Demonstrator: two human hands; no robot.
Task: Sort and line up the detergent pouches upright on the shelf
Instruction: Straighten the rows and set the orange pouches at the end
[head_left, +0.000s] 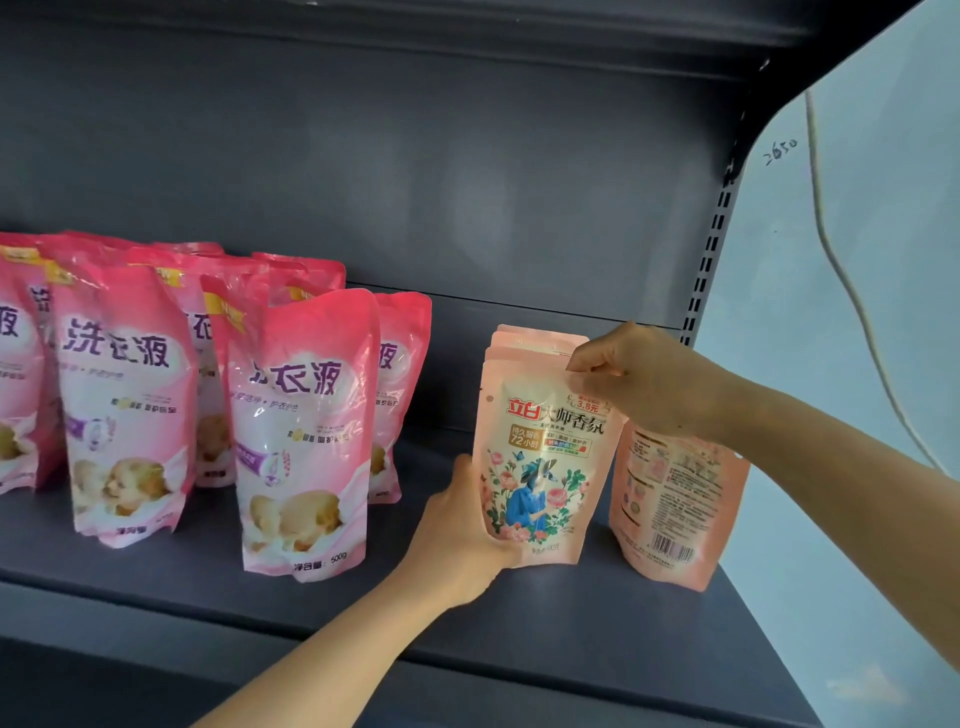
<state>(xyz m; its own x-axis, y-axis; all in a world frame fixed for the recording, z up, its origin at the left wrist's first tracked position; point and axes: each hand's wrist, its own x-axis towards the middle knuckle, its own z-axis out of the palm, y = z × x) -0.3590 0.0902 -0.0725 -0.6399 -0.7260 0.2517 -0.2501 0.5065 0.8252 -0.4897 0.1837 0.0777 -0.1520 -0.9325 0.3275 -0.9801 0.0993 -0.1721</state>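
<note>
**Both hands steady a peach pouch on the shelf**

Two hands hold one peach pouch (540, 457) standing on a dark grey shelf (649, 639). Left hand (457, 535) cups its lower left edge, thumb on the front, fingers hidden behind. Right hand (644, 379) pinches the top right corner, fingers curled over the sealed rim.

The pouch stands right of the shelf's middle, at the front of a short file of matching pouches; only the top edges of those behind (524, 340) show. Its long axis runs up and down, leaning slightly, sealed top uppermost. The printed face, with a flower picture, points out toward the viewer.

Just to its right stands another peach pouch (675, 504), turned the wrong way: barcode and small print face out. It leans a little and still needs turning, by my reading.

Well apart to the left, a cluster of larger pink pouches (301, 431) stands upright in loose rows, faces forward, not quite aligned.

Handling, as a judgement: the pouch looks like soft, glossy film filled with liquid, so likely slippery, floppy in the middle and bottom-heavy. The flat seal at the top and the side seams look like the firmest places to grip; squeezing the belly would bulge it. A flattened base should keep it upright.
</note>
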